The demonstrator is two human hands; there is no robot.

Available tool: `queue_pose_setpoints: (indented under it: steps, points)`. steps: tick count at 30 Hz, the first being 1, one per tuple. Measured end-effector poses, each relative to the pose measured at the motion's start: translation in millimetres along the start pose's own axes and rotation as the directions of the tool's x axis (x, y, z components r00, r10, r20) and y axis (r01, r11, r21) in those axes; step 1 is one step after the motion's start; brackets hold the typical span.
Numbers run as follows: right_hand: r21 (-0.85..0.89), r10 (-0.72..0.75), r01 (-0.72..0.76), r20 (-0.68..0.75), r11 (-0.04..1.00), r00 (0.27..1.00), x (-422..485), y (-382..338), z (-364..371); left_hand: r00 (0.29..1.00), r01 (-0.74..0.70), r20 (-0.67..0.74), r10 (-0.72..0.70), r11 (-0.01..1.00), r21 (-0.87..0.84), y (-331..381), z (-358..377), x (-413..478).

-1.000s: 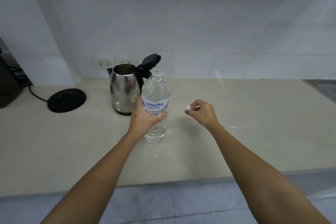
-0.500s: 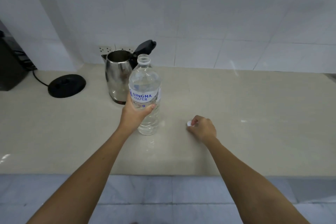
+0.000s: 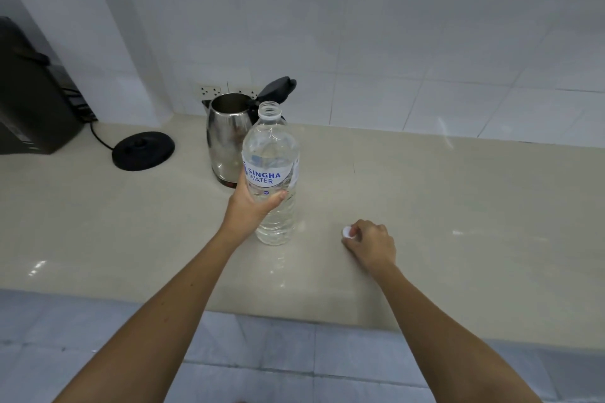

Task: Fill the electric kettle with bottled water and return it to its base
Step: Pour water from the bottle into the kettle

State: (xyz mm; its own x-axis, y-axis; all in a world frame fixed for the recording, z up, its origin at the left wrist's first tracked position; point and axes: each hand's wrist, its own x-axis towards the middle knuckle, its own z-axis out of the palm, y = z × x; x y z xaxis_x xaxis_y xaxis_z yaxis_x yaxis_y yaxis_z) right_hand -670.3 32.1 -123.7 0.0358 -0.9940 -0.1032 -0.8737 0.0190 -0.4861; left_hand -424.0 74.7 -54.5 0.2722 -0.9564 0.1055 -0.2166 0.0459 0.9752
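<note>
The bottle [image 3: 271,154] is clasped round its lower half by the left grip [image 3: 250,209], with the thumb across the front. It is held upright and uncapped. The white cap [image 3: 347,232] is pinched in the right grip [image 3: 370,244], which is rested on the surface [image 3: 458,206] to the right of the bottle. Just behind the bottle the kettle [image 3: 227,137] is seen with its lid [image 3: 276,88] tipped open. It is off its base [image 3: 143,150], which is set apart to the left, near a black appliance [image 3: 29,101].
</note>
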Motion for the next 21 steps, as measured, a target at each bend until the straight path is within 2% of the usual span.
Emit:
queue_pose_setpoints:
  steps: [6,11,16,21]
  points:
    - [-0.053,-0.017,0.022,0.090,0.998,0.996,3.9,-2.2,-5.4,0.999,0.018,-0.029,-0.018,1.000,0.009,1.0,0.6,-5.6]
    - [0.014,0.008,-0.010,0.111,1.000,0.994,19.8,-20.6,-30.1,0.977,-0.002,-0.212,0.010,0.999,0.035,-3.9,20.8,-21.2]
    - [0.078,-0.104,0.103,0.009,0.992,0.995,34.7,-49.1,-56.8,0.920,0.033,-0.391,0.022,0.990,0.134,-11.4,44.8,-22.2]
    - [0.083,-0.137,0.132,0.068,0.988,0.988,39.7,-55.2,-62.4,0.818,0.087,-0.575,0.030,0.981,0.175,0.2,73.2,-13.6]
